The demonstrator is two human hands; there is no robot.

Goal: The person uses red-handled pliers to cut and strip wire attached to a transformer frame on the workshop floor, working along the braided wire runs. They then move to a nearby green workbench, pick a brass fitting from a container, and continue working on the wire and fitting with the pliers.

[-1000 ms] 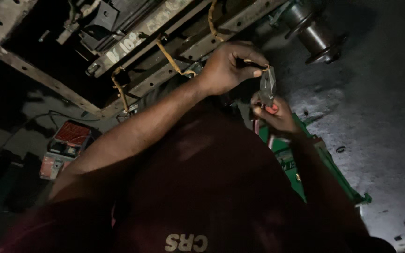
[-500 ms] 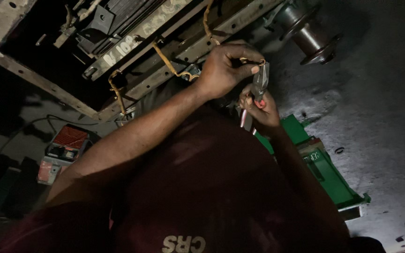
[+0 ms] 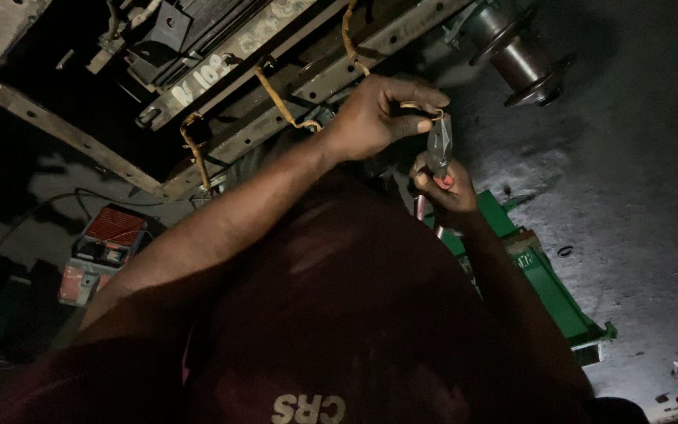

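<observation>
My left hand [image 3: 382, 116] reaches up to a rusty metal frame [image 3: 221, 67] and pinches a thin yellowish wire end between thumb and fingers. Just below it, my right hand [image 3: 442, 191] grips pliers [image 3: 439, 145] with red handles. The jaws point up and meet the wire at my left fingertips. Yellow cables [image 3: 276, 98] loop along the frame rails beside my left wrist. My dark red shirt [image 3: 339, 314] hides the lower part of the view.
A cylindrical metal hub [image 3: 521, 56] sits at the upper right of the frame. A green metal stand [image 3: 551, 283] lies on the concrete floor [image 3: 637, 180] under my right forearm. A red-topped box [image 3: 107, 234] with a dark cable sits at the left.
Both hands stay together at the wire. The pliers and my right hand shifted slightly left, then settled a little lower; the view wobbled a bit.
</observation>
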